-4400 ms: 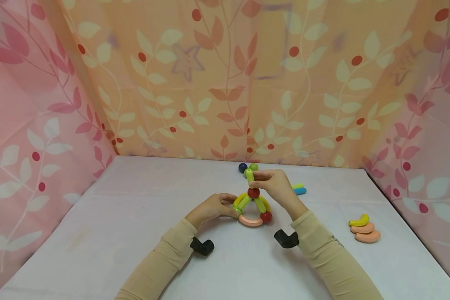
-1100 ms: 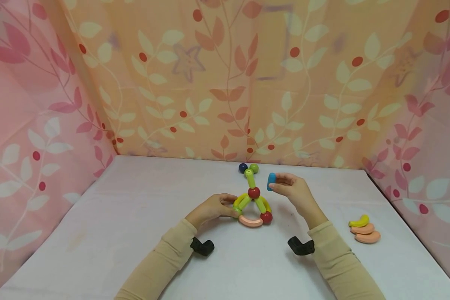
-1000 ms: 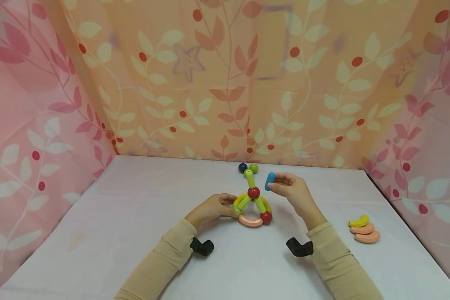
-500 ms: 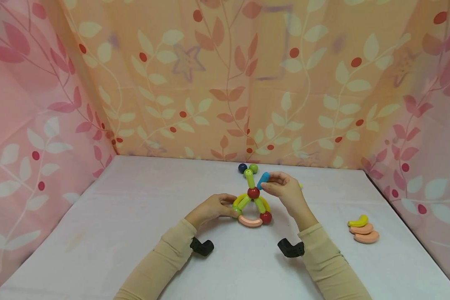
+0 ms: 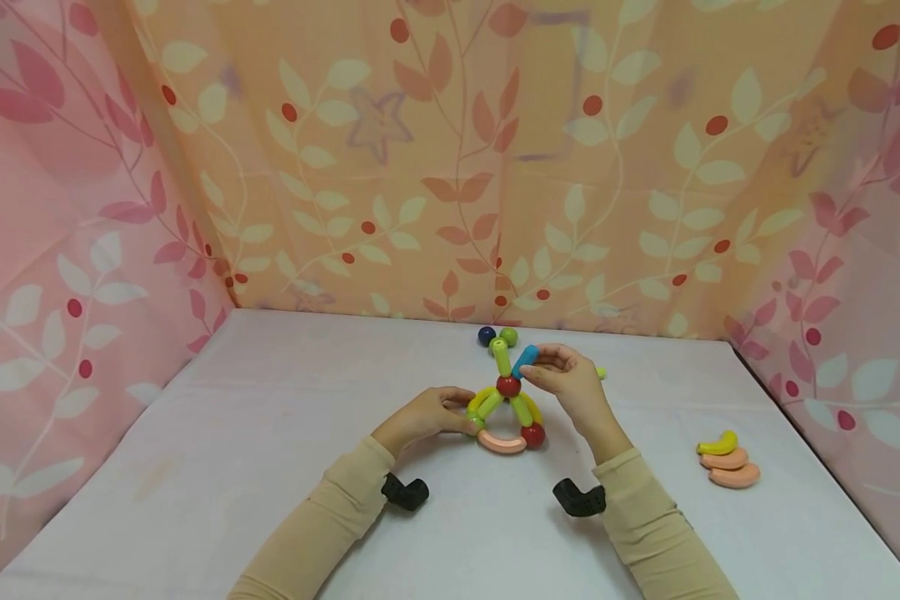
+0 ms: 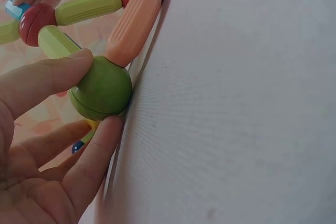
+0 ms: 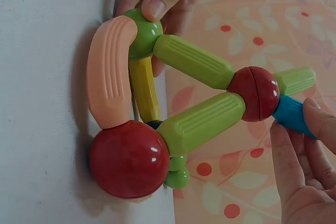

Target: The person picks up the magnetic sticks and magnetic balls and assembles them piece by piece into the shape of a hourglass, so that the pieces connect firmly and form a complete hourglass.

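A small frame of magnetic rods and balls stands mid-table. My left hand (image 5: 427, 417) pinches its green ball (image 6: 102, 90) between thumb and fingers. A peach curved rod (image 7: 109, 72) joins that ball to a lower red ball (image 7: 128, 160); a yellow curved rod (image 7: 144, 90) runs behind. Two light green rods (image 7: 194, 61) lean up to the top red ball (image 5: 508, 386), from which another light green rod (image 5: 502, 358) rises. My right hand (image 5: 570, 379) pinches a blue rod (image 5: 525, 360), tilted, its lower end at the top red ball.
Behind the frame lie a dark blue ball (image 5: 487, 336) and a green ball (image 5: 508, 337). A light green rod (image 5: 602, 372) is mostly hidden by the right hand. At the right lie a yellow curved rod (image 5: 717, 442) and peach curved rods (image 5: 735, 475).
My right hand has left the upright light green rod, taken the blue rod from the table and moved it left to the top red ball. The left hand has stayed put.
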`<state>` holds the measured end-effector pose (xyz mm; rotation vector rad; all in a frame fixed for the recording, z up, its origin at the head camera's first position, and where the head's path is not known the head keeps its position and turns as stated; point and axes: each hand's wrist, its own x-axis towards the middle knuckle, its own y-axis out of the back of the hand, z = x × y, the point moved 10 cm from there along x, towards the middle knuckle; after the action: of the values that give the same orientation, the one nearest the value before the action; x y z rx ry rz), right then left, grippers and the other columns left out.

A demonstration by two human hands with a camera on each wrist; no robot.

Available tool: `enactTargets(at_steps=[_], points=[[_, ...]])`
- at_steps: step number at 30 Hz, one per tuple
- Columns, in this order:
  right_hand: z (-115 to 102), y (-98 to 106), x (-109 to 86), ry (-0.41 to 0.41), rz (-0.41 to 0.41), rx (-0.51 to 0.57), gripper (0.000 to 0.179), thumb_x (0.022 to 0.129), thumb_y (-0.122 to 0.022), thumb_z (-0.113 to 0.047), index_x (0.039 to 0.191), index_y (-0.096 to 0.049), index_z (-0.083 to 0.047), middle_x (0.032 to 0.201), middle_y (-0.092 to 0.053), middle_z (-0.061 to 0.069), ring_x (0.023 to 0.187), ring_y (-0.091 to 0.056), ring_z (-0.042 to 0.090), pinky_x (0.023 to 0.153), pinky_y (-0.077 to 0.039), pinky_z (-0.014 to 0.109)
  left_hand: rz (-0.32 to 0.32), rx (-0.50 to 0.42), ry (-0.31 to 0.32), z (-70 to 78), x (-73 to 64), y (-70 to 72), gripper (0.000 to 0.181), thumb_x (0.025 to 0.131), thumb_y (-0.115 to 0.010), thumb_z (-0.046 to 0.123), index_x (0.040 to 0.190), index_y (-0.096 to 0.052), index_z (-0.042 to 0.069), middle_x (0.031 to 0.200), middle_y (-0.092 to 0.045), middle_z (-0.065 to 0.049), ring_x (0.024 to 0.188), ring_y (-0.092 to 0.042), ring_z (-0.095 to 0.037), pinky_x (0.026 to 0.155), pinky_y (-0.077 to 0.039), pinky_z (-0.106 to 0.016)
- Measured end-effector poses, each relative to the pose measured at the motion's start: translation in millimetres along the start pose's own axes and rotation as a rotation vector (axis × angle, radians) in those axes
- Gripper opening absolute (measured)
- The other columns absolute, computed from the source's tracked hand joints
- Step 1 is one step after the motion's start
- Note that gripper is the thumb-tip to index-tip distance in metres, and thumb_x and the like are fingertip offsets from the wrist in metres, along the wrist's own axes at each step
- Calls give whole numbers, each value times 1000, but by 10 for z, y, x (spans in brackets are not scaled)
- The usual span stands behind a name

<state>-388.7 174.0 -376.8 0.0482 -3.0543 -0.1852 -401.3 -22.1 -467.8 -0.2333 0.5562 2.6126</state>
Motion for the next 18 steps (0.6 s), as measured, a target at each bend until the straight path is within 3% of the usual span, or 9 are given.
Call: enactTargets(at_steps=[6,13,15,18], points=[[43,3,-6,-9,10,-11,41,92,-72,-12,128,-58,1,100,-67,-8,93,-67,3,89,-57,21,0,12,1,3,-9,7,65,78,-86,26,137,-59,15,142,-57,-5,128,-54,-23,110,-45,-45],[75,-4,8,-30,0,-61,47,90,-75,-22,129,-59,-1,109,-70,0,96,-67,5,95,-55,28,-64,67,-13,43,1,78,66,80,-82,24,140,-57,14,144,-56,-7,135,-49,-26,114,-40,-49],[78,1,9,-33,-7,-87,46,90,-75,-24,128,-61,-2,111,-70,3,99,-67,7,99,-54,32,-48,68,-31,85,44,146,62,83,-79,19,139,-56,12,141,-58,-9,132,-52,-27,113,-42,-48],[98,1,3,-53,-28,-133,44,90,-74,-25,126,-63,-3,115,-70,7,105,-66,13,104,-51,39,47,22,-79,177,180,293,53,87,-73,11,137,-57,8,134,-63,-11,122,-60,-25,106,-49,-42]])
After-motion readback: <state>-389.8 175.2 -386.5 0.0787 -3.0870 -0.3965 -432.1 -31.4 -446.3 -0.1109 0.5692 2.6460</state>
